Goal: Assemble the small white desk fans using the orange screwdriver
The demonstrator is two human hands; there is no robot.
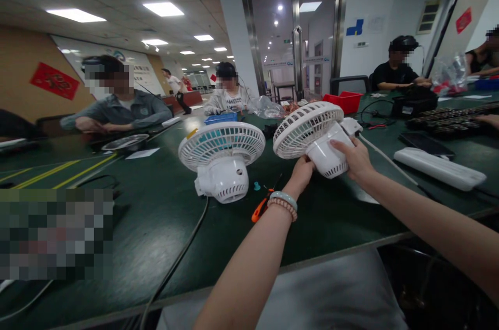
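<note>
A white electric fan head (331, 150) is held tilted above the green table, its round grille (304, 130) facing up and away to the left. My right hand (356, 156) wraps round the right side of its motor housing. Under the edge of the grille, my left hand (302, 174) is closed against the housing's lower left; its fingertips are partly hidden. A second white fan (228, 176) rests grille up to the left, apart from both hands. An orange-handled screwdriver (260, 209) lies beside my left wrist, close to a small teal piece (257, 185).
On the right lie a white power strip (440, 168) and a dark phone (427, 144). A red bin (343, 102) and a blue bin (221, 118) stand farther back. A cable (183, 252) runs over the front table edge. Several people sit around the table.
</note>
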